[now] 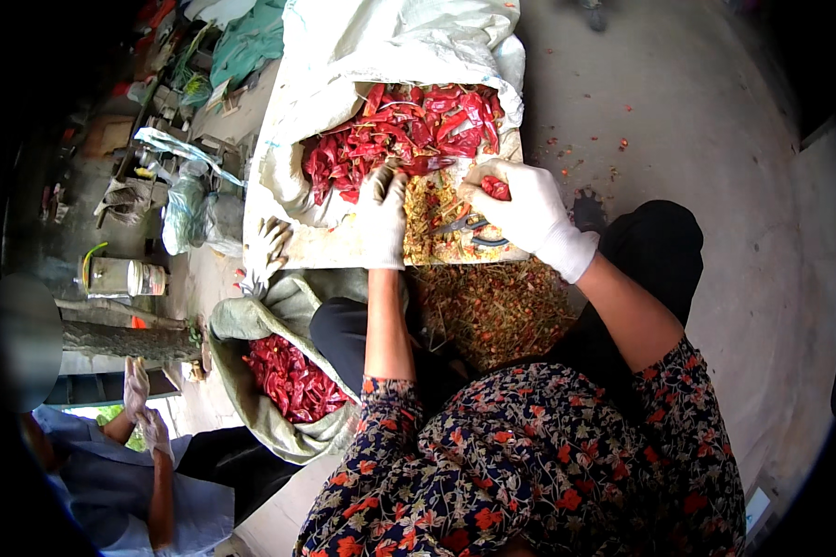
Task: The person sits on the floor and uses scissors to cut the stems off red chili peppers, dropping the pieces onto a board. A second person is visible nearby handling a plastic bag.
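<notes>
White gloves cover both of my hands. My right hand (520,204) is closed round a red chili pepper (495,188), part of which shows between the fingers. My left hand (383,215) is at the near edge of a heap of dried red chili peppers (418,125), its fingers curled together; whatever they hold is hidden. That heap spills from the mouth of a white woven sack (390,51) onto a board (334,246). Between my hands, yellowish stems and scraps (427,209) cover the board. Dark-handled scissors (478,230) lie there, beneath my right hand.
A pale green sack (241,381) of red peppers stands left of my knee. Loose gloves (267,243) lie at the board's left edge. Stem waste (492,311) is heaped below the board. Another person's gloved hands (149,413) are at lower left, beside a tree trunk (130,342).
</notes>
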`<state>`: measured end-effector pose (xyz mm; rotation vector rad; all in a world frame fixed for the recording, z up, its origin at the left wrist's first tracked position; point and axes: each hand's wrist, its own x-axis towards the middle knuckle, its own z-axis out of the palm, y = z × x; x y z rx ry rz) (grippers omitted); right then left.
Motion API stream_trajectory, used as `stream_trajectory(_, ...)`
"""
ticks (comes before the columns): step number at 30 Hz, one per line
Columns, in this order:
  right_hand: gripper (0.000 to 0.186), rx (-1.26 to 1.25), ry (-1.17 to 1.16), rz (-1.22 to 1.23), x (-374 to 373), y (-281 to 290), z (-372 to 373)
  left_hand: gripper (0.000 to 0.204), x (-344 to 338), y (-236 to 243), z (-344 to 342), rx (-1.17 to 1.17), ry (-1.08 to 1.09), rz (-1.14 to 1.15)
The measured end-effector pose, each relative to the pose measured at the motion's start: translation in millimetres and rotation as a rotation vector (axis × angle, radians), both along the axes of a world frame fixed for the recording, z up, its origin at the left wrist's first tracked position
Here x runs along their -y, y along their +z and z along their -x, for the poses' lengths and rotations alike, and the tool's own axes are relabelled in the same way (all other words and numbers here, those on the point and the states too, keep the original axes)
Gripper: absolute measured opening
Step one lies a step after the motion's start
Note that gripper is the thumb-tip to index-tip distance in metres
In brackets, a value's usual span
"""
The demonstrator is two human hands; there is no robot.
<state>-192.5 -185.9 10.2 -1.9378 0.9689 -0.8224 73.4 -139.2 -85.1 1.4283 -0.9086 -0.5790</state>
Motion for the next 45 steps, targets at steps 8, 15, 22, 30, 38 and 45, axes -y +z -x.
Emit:
stream_trajectory(8, 0.046, -0.109, 0.087, 0.305, -9.6, -29.1, -16.4, 0.036, -60.7, 67.4, 89.0, -0.187, -0.246, 0.007)
stream_trajectory(15, 0.035, -0.163, -0.019, 0.829, -18.1, -18.7, -6.3, 0.023, -75.8, 70.4, 105.6, -0.115, -0.115, -0.022)
stream_trajectory(22, 0.035, -0.388, -0.008, 1.054, -20.1, -26.0, -11.2, 0.033, -77.8, 66.1, 112.3, -0.108, -0.078, -0.081)
stream_trajectory(30, 0.025, 0.381, 0.067, 0.147, -27.8, -22.1, -14.9, 0.021, -69.0, 48.0, 92.5, -1.265, -0.167, 0.266)
stream_trajectory(38, 0.031, 0.933, 0.101, -0.761, 4.5, 6.1, 7.7, 0.027, -58.1, 14.7, 28.3, 0.207, -0.246, -0.549)
stream_trajectory(45, 0.022, 0.803, 0.018, -0.688, 0.7, -3.6, 0.6, 0.060, 36.8, -25.3, -11.4, 1.241, 0.083, -0.283)
